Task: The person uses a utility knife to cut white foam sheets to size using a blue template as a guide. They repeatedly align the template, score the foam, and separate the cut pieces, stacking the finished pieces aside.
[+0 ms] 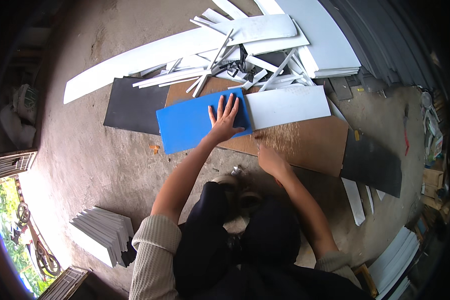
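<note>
A blue rectangular board (185, 125) lies over a long white sheet (290, 106), which shows to its right. Both rest on a worn brown board (315, 142). My left hand (225, 120) presses flat on the blue board near its right end, fingers spread. Close to the near right corner of the blue board, my right hand (272, 162) is closed, its index finger pointing toward the sheet's edge. Whatever it grips is too small and hidden to name.
Beyond the boards lies a heap of white offcut strips (210, 70) and long white panels (265, 30). Dark panels (132, 107) flank the brown board. Stacked white pieces (102, 232) stand at the near left, more white sheets (395, 260) at the near right.
</note>
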{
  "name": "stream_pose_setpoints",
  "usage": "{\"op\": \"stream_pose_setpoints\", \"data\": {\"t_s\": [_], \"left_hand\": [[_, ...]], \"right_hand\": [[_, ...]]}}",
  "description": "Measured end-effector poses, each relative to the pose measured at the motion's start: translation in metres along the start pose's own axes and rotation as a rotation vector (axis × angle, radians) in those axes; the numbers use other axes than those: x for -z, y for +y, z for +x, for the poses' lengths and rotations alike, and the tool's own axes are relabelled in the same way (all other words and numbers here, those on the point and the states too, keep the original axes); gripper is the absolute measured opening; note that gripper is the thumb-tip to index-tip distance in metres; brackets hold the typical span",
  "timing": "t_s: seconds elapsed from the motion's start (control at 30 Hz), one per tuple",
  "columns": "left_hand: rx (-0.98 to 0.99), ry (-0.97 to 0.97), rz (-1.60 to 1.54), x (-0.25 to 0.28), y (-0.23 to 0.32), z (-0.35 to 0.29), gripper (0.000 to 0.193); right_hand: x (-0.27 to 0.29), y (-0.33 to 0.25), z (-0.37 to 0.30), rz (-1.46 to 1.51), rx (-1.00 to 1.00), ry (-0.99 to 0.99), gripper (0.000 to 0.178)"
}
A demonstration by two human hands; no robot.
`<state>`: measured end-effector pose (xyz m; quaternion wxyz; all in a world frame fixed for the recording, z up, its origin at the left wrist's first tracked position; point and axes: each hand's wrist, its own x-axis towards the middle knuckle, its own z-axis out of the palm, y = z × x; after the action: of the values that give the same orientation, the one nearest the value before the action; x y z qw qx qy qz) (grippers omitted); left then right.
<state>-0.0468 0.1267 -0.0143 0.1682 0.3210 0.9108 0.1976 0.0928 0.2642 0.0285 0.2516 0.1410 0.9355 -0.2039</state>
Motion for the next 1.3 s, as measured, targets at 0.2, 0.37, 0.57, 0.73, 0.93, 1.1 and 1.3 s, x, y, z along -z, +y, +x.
{"op": "stream_pose_setpoints", "data": {"t_s": [0.2,0.37,0.57,0.73,0.93,1.1,1.3], "left_hand": [[0.561,0.687,0.203,0.025,-0.067,-0.088,0.064],[0.826,0.646,-0.286,0.032,-0.112,-0.115,0.059],[0.882,0.584,-0.307,0.043,-0.114,-0.105,0.053],[0.745,0.664,-0.358,0.042,-0.122,-0.11,0.051],[0.672,0.875,-0.356,0.028,-0.117,-0.12,0.046],[0.447,1.041,-0.485,0.018,-0.113,-0.122,0.042],[0.765,0.732,-0.655,0.011,-0.141,-0.127,0.052]], "right_hand": [[0.043,0.016,0.033,0.236,-0.067,0.275,0.023],[0.027,-0.003,0.099,0.319,0.034,0.454,0.023],[0.012,-0.011,0.115,0.138,0.05,0.541,0.025],[0.015,-0.011,0.116,0.167,0.02,0.51,0.026],[0.015,-0.016,0.115,0.192,-0.007,0.536,0.022],[0.012,-0.014,0.119,0.167,-0.018,0.535,0.021],[0.009,-0.012,0.128,0.185,0.028,0.536,0.022]]}}
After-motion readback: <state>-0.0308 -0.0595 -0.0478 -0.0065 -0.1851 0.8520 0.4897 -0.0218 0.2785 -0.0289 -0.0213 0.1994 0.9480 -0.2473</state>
